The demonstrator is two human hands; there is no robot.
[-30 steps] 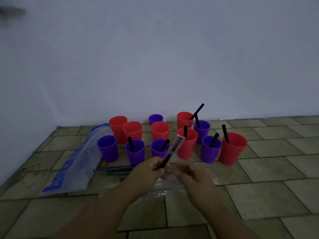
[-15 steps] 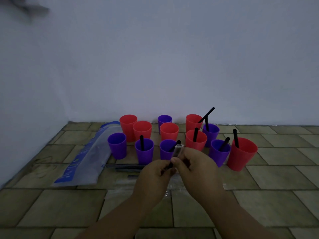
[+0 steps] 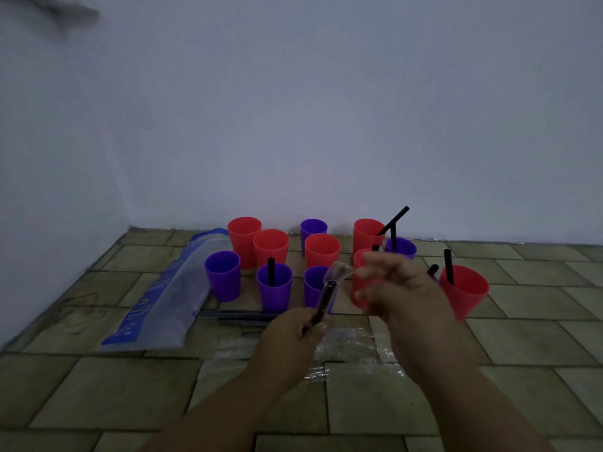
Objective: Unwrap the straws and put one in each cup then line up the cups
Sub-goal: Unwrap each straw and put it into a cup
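Just above the floor [image 3: 528, 340], in front of the bunch of cups [image 3: 322, 252], the wrapped straw [image 3: 324, 303] sits in my left hand [image 3: 290, 334]. My thumb and fingers are curled tight around its bottom end.

The straw is long and thin. It leans up and a little to the right, away from me. A loose bit of clear wrapper [image 3: 340, 271] sticks out at its top end. That loose bit is just to the left of my right hand [image 3: 396, 288], near it but not touching.

My right hand is blurry. Its fingers look bent, but I cannot tell if they pinch anything. It is the hand nearer to the top end. I think its next job is to go left, pinch the loose bit, and pull it along the straw, up and away from my left hand.

On the left side of the bunch, the purple cup [image 3: 223, 275] has no straw that I can see. Old wrappers [image 3: 354, 349] lie on the floor under my hands. A blue and clear bag [image 3: 163, 305] lies toward the left wall, with some spare straws [image 3: 241, 316] beside it.
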